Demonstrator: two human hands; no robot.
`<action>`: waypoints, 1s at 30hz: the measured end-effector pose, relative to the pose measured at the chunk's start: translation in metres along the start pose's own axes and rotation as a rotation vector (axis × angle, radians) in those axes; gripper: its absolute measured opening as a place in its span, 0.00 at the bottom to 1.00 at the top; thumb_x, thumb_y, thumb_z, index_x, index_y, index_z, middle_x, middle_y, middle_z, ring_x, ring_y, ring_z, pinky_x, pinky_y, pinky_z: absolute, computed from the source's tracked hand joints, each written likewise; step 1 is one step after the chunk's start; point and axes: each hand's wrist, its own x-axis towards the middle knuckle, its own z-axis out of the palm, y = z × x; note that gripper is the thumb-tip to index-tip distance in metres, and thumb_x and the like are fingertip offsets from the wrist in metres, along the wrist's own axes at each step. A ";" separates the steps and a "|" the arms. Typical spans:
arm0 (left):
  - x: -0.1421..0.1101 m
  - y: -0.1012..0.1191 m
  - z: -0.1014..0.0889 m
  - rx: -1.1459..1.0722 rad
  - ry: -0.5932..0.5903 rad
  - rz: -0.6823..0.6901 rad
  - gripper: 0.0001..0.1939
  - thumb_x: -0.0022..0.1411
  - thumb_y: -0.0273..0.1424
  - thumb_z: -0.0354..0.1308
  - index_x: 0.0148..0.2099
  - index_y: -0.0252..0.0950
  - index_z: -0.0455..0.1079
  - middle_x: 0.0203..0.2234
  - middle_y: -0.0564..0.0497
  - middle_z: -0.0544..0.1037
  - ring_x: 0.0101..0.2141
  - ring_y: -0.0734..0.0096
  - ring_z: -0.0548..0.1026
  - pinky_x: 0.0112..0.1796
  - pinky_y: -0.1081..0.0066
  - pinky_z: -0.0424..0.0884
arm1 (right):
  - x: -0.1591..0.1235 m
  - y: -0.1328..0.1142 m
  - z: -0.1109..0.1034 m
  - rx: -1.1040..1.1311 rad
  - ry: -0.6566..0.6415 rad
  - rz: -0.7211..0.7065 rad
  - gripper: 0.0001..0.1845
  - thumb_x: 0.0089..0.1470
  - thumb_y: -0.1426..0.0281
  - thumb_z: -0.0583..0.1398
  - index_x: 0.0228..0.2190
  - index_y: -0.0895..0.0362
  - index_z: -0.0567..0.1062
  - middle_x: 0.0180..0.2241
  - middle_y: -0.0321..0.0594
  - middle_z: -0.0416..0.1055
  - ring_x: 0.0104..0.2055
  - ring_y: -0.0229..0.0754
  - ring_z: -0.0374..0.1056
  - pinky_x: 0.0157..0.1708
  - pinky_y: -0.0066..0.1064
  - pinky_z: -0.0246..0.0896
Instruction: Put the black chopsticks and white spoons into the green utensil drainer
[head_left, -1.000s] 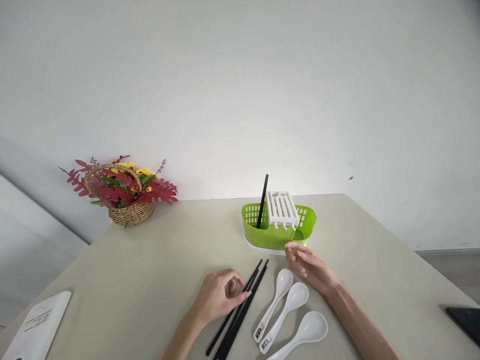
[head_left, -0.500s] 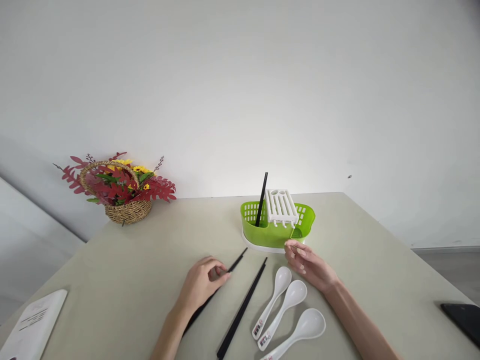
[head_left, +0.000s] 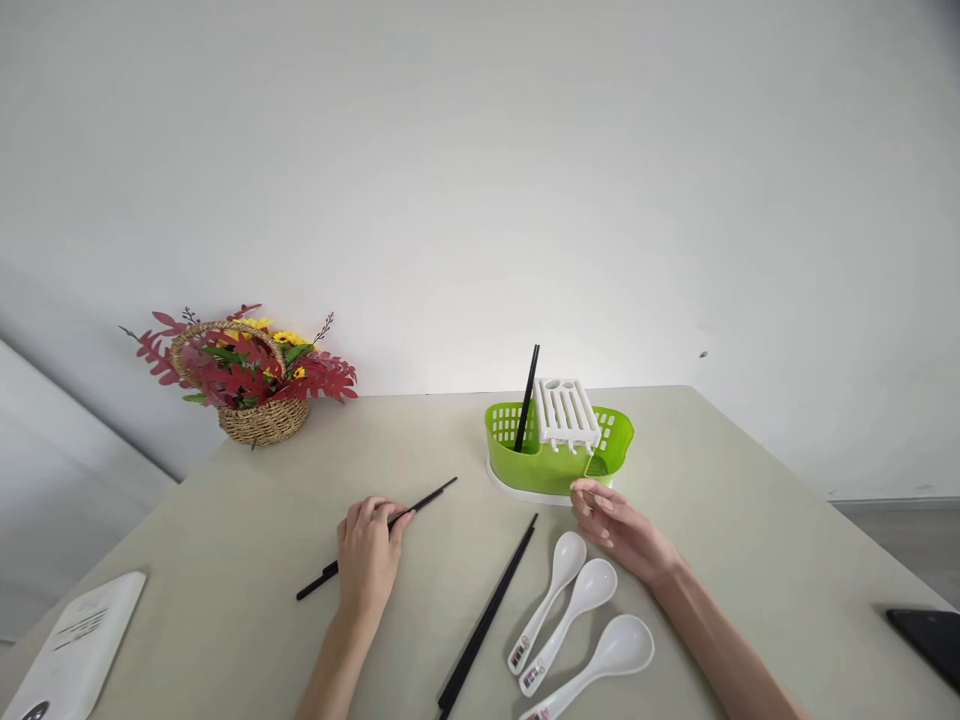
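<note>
Lower centre, my left hand point(head_left: 368, 548) is pinching chopsticks point(head_left: 427, 499) slanting upper-right; right hand point(head_left: 621, 532), half-curled, empty, is sitting nearer basket point(head_left: 544, 473).

A flower basket point(head_left: 262, 424) stands at the left rear of the bench point(head_left: 247, 540); a caddy point(head_left: 536, 472) stands to its right, chopsticks point(head_left: 528, 395) leaning in its left compartment. Before the caddy lies a loose pair point(head_left: 484, 630), three spoons point(head_left: 591, 585) to its right. Left hand point(head_left: 369, 550) holds another pair point(head_left: 427, 498), farther left. Right hand point(head_left: 621, 527): before the caddy.
</note>
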 end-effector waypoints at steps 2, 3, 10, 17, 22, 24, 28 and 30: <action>0.000 0.000 0.001 -0.002 -0.008 0.005 0.20 0.75 0.43 0.48 0.42 0.37 0.77 0.42 0.42 0.80 0.46 0.50 0.76 0.47 0.55 0.68 | 0.000 0.000 0.000 0.000 0.000 0.000 0.18 0.56 0.61 0.71 0.47 0.54 0.83 0.31 0.35 0.67 0.23 0.30 0.48 0.20 0.25 0.46; 0.000 -0.001 0.001 -0.002 -0.009 0.009 0.20 0.75 0.43 0.48 0.42 0.37 0.77 0.42 0.43 0.80 0.46 0.50 0.76 0.47 0.55 0.68 | 0.000 0.000 0.000 0.002 -0.001 0.000 0.18 0.56 0.61 0.71 0.47 0.54 0.83 0.31 0.35 0.67 0.23 0.30 0.48 0.20 0.25 0.46; -0.002 0.002 0.002 -0.001 -0.001 0.056 0.19 0.75 0.39 0.47 0.43 0.36 0.76 0.41 0.43 0.79 0.44 0.52 0.76 0.45 0.56 0.70 | 0.000 0.002 -0.001 0.000 -0.002 0.001 0.18 0.57 0.59 0.70 0.47 0.54 0.83 0.33 0.36 0.67 0.24 0.31 0.49 0.20 0.26 0.46; -0.005 0.004 0.006 0.008 0.026 0.061 0.16 0.74 0.34 0.46 0.42 0.36 0.74 0.40 0.42 0.79 0.42 0.52 0.77 0.45 0.55 0.72 | 0.000 0.001 0.001 -0.003 -0.004 0.005 0.18 0.58 0.58 0.69 0.47 0.53 0.83 0.33 0.36 0.67 0.24 0.31 0.49 0.20 0.26 0.45; -0.004 0.009 0.003 -0.169 0.067 0.058 0.15 0.76 0.38 0.45 0.45 0.38 0.71 0.40 0.43 0.81 0.39 0.55 0.80 0.41 0.58 0.76 | 0.001 0.002 -0.001 -0.009 -0.012 0.006 0.18 0.59 0.58 0.68 0.47 0.54 0.82 0.33 0.37 0.68 0.24 0.31 0.49 0.20 0.26 0.45; -0.004 0.018 -0.002 -0.308 0.092 0.058 0.14 0.76 0.40 0.45 0.48 0.39 0.69 0.39 0.45 0.82 0.37 0.60 0.82 0.38 0.62 0.77 | 0.001 0.003 -0.002 -0.017 -0.021 0.005 0.18 0.60 0.58 0.68 0.48 0.54 0.82 0.34 0.37 0.68 0.24 0.31 0.50 0.20 0.25 0.46; -0.010 0.042 -0.013 -0.553 0.122 0.069 0.11 0.75 0.39 0.50 0.49 0.40 0.69 0.36 0.48 0.82 0.35 0.66 0.82 0.40 0.66 0.77 | 0.001 0.002 -0.002 -0.025 -0.021 0.009 0.18 0.59 0.58 0.68 0.47 0.54 0.81 0.33 0.37 0.69 0.23 0.31 0.51 0.20 0.25 0.46; -0.014 0.053 -0.018 -0.646 0.177 0.042 0.12 0.74 0.40 0.51 0.48 0.39 0.70 0.38 0.46 0.81 0.37 0.66 0.81 0.40 0.67 0.77 | 0.001 0.002 -0.001 -0.022 -0.023 0.008 0.18 0.59 0.58 0.68 0.47 0.54 0.81 0.33 0.37 0.69 0.23 0.31 0.51 0.20 0.26 0.46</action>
